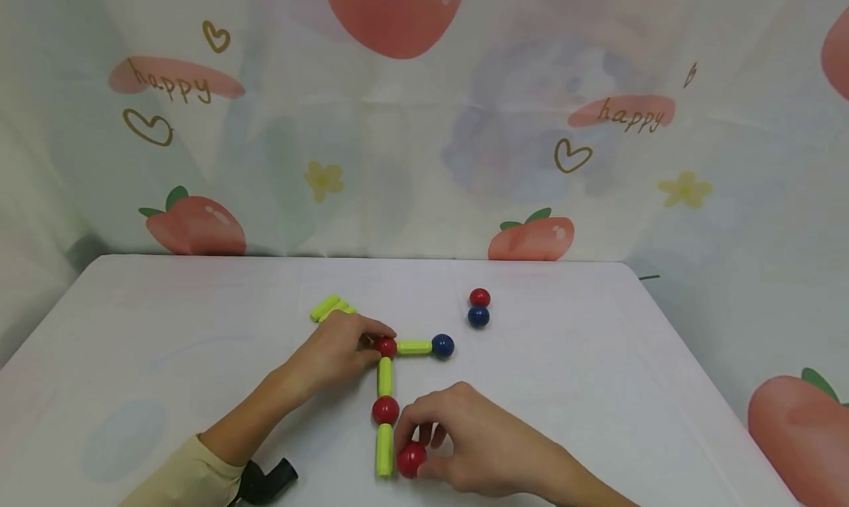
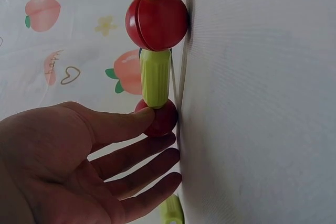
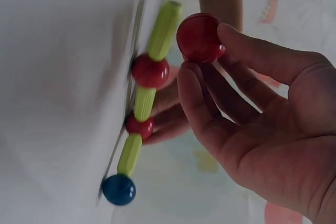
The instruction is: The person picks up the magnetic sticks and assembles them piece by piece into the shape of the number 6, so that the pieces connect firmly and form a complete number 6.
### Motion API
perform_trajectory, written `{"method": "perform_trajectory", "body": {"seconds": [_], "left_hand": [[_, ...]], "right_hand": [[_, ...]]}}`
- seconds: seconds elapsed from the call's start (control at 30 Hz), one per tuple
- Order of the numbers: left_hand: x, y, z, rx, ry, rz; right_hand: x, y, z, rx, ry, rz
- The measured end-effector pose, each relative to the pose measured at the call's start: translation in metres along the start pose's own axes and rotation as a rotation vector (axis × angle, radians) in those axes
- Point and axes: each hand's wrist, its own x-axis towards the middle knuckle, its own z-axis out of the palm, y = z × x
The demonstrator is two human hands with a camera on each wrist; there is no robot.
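On the white table lies an L-shaped chain of yellow-green ribbed rods and balls. Its corner is a red ball [image 1: 385, 347], pinched by my left hand [image 1: 334, 348] between thumb and fingers. From there one rod [image 1: 414, 347] runs right to a blue ball [image 1: 443, 345]. Another rod [image 1: 385, 376] comes toward me to a second red ball [image 1: 385, 410], followed by a last rod [image 1: 385, 452] with a bare near end. Just right of that end, my right hand [image 1: 477, 441] pinches a loose red ball [image 3: 200, 38] with thumb and fingertips; the right wrist view shows it raised off the table.
Several spare yellow-green rods [image 1: 325, 307] lie behind my left hand, partly hidden by it. Farther back on the right, a small red ball [image 1: 480, 298] touches a blue ball [image 1: 478, 316]. A black device [image 1: 268, 482] sits by my left sleeve. A printed curtain [image 1: 411, 146] hangs behind the table.
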Motion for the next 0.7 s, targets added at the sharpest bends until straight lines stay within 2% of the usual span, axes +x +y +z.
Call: {"method": "perform_trajectory", "body": {"seconds": [0.2, 0.4, 0.53, 0.7], "left_hand": [[0.000, 0.002, 0.000, -0.004, -0.003, -0.024], [-0.001, 0.003, 0.000, -0.002, -0.005, -0.023], [-0.002, 0.003, -0.001, -0.004, -0.005, -0.022], [-0.002, 0.003, -0.001, -0.005, -0.001, -0.017]], "right_hand": [[0.006, -0.006, 0.018, 0.063, -0.146, 0.035], [0.012, -0.002, 0.032, -0.062, -0.217, -0.138], [0.015, 0.000, 0.037, -0.130, -0.232, -0.191], [0.016, 0.001, 0.041, -0.196, -0.208, -0.220]]}}
